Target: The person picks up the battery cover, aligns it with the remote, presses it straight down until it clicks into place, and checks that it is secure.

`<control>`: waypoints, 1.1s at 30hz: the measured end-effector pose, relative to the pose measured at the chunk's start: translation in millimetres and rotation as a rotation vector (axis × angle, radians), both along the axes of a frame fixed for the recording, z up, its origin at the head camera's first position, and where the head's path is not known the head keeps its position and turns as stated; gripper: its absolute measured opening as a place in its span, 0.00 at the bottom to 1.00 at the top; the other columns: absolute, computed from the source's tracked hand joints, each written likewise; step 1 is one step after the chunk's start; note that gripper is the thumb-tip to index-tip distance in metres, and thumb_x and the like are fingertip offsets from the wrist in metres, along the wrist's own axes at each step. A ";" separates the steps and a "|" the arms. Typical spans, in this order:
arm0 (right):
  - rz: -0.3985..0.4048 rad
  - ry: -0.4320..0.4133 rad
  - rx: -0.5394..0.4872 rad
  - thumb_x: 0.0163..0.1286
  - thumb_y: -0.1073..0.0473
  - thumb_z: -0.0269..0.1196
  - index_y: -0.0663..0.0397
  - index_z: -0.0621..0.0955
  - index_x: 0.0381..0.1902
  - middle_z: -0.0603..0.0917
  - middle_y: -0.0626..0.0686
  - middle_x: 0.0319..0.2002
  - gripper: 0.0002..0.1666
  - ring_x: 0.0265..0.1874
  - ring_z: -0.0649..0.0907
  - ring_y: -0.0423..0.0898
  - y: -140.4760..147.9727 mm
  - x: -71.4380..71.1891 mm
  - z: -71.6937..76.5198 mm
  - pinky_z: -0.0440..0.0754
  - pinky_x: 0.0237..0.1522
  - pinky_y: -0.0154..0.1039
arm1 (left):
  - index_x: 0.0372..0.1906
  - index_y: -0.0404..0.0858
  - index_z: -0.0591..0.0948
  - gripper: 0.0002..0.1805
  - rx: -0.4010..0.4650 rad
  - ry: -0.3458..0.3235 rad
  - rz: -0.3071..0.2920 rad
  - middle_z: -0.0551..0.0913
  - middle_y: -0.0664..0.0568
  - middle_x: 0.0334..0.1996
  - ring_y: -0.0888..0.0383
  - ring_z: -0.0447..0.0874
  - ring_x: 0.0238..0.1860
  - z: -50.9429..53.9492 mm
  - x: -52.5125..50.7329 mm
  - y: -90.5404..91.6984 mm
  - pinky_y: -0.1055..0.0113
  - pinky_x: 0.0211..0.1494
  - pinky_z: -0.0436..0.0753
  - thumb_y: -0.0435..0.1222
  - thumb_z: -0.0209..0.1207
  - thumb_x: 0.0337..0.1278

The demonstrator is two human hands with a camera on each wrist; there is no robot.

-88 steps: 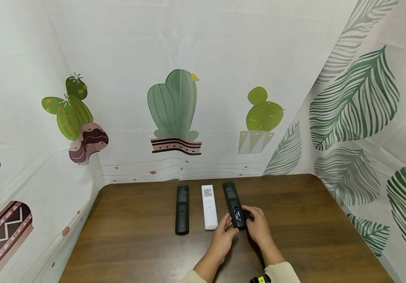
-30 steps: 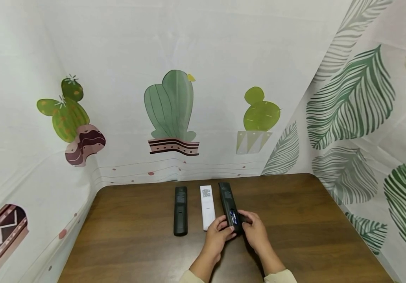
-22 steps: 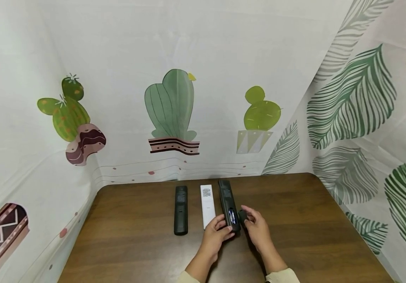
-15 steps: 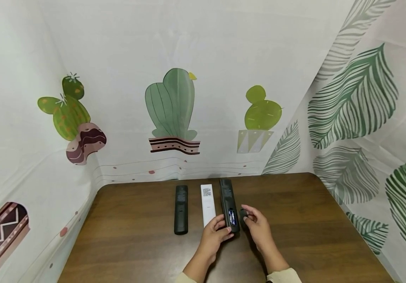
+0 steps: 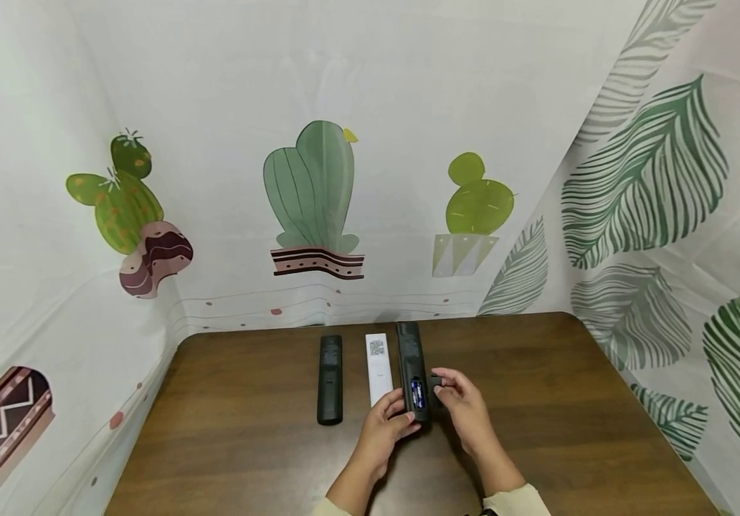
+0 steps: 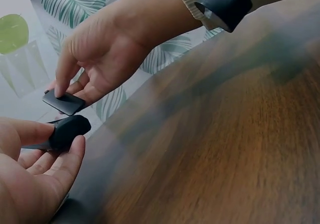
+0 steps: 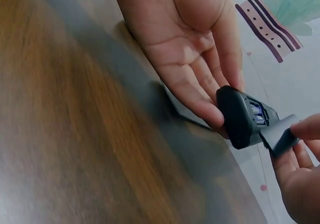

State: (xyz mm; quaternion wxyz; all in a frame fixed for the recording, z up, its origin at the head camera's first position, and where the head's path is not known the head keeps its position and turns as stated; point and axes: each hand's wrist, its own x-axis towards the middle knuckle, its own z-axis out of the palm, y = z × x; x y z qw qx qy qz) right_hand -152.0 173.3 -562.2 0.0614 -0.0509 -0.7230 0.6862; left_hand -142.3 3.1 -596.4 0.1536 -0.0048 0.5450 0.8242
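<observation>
A black remote control lies back side up in my left hand, whose thumb and fingers grip its near end. Its battery compartment is uncovered, and blue batteries sit inside; the right wrist view shows the batteries side by side. My right hand pinches the black battery cover between thumb and fingers, just right of the compartment. In the left wrist view the cover is held above the remote's end. The remote's near edge is partly hidden by my left thumb.
A white remote lies left of the held one, its near end hidden by my left hand. Farther left is another black remote, back side up. All are on a brown wooden table, with a patterned cloth hanging behind.
The black remote has shifted slightly left and away from me in the left hand. The right hand has drawn the cover off to the remote's right side, then moved it a little left and up.
</observation>
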 end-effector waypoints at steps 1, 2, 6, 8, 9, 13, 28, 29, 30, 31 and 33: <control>0.011 0.007 -0.013 0.69 0.72 0.60 0.67 0.79 0.57 0.75 0.57 0.46 0.19 0.41 0.80 0.39 -1.6 0.2 0.6 0.78 0.45 0.26 | 0.72 0.26 0.64 0.33 0.002 -0.001 0.004 0.77 0.32 0.61 0.53 0.86 0.47 0.6 -0.1 -0.6 0.58 0.53 0.88 0.25 0.59 0.62; 0.019 0.015 -0.023 0.69 0.72 0.60 0.67 0.79 0.57 0.76 0.56 0.45 0.19 0.41 0.80 0.39 -3.3 0.4 0.9 0.79 0.44 0.26 | 0.72 0.26 0.64 0.33 0.001 0.000 0.004 0.76 0.32 0.61 0.53 0.86 0.47 1.0 -0.2 -1.3 0.58 0.53 0.88 0.25 0.59 0.62; 0.043 0.040 -0.051 0.68 0.72 0.61 0.68 0.79 0.56 0.76 0.52 0.43 0.18 0.40 0.81 0.38 -10.5 1.3 4.1 0.80 0.44 0.26 | 0.73 0.26 0.63 0.34 0.002 -0.001 0.001 0.76 0.32 0.62 0.53 0.86 0.48 2.4 0.2 -3.7 0.57 0.54 0.88 0.25 0.58 0.63; 0.052 0.046 -0.062 0.68 0.72 0.61 0.68 0.79 0.56 0.76 0.52 0.43 0.18 0.39 0.81 0.39 -14.0 1.4 6.1 0.80 0.45 0.26 | 0.73 0.26 0.63 0.34 0.002 0.002 -0.001 0.76 0.32 0.62 0.53 0.86 0.49 2.7 0.6 -4.9 0.57 0.54 0.87 0.25 0.58 0.63; 0.056 0.046 -0.069 0.68 0.72 0.61 0.68 0.79 0.56 0.76 0.52 0.43 0.18 0.39 0.80 0.39 -15.6 1.2 7.0 0.79 0.45 0.26 | 0.73 0.26 0.63 0.34 0.000 0.005 -0.002 0.76 0.32 0.62 0.53 0.85 0.49 2.6 0.7 -5.5 0.57 0.54 0.87 0.25 0.58 0.63; 0.073 0.044 -0.080 0.68 0.72 0.61 0.68 0.79 0.56 0.76 0.54 0.42 0.19 0.39 0.80 0.39 -20.6 0.7 9.0 0.78 0.45 0.27 | 0.73 0.27 0.64 0.33 -0.004 0.007 -0.003 0.77 0.34 0.61 0.54 0.85 0.49 2.0 0.2 -7.1 0.58 0.54 0.87 0.25 0.58 0.63; 0.090 0.031 -0.065 0.68 0.72 0.61 0.67 0.79 0.57 0.77 0.59 0.44 0.19 0.39 0.80 0.39 -27.4 -1.2 3.9 0.79 0.44 0.27 | 0.73 0.29 0.66 0.32 0.002 0.008 -0.013 0.78 0.36 0.62 0.54 0.85 0.51 1.8 0.3 -10.2 0.61 0.55 0.87 0.27 0.58 0.65; 0.089 0.032 -0.060 0.68 0.73 0.61 0.66 0.80 0.56 0.77 0.59 0.44 0.19 0.39 0.80 0.39 -28.1 -1.0 4.3 0.78 0.44 0.27 | 0.73 0.28 0.66 0.32 0.004 0.011 -0.014 0.78 0.36 0.62 0.54 0.85 0.51 1.2 0.3 -10.3 0.61 0.54 0.87 0.27 0.58 0.65; 0.090 0.035 -0.054 0.68 0.73 0.61 0.65 0.80 0.56 0.77 0.59 0.44 0.18 0.39 0.80 0.39 -28.8 -0.7 4.8 0.78 0.44 0.26 | 0.73 0.28 0.65 0.32 0.006 0.013 -0.015 0.78 0.36 0.62 0.54 0.85 0.51 0.7 0.3 -10.5 0.61 0.54 0.87 0.27 0.58 0.65; 0.091 0.033 -0.051 0.68 0.73 0.61 0.65 0.80 0.56 0.76 0.59 0.44 0.18 0.39 0.80 0.40 -29.6 -0.6 5.2 0.78 0.44 0.26 | 0.73 0.28 0.65 0.32 0.009 0.014 -0.015 0.78 0.36 0.62 0.55 0.85 0.51 0.3 0.4 -10.9 0.61 0.54 0.87 0.27 0.58 0.65; 0.095 0.041 -0.040 0.68 0.73 0.61 0.64 0.81 0.55 0.76 0.59 0.44 0.18 0.39 0.80 0.40 -31.3 -0.3 6.2 0.78 0.44 0.26 | 0.74 0.28 0.64 0.32 0.016 0.013 -0.015 0.78 0.36 0.62 0.55 0.84 0.52 -0.4 0.2 -11.5 0.61 0.55 0.87 0.27 0.57 0.66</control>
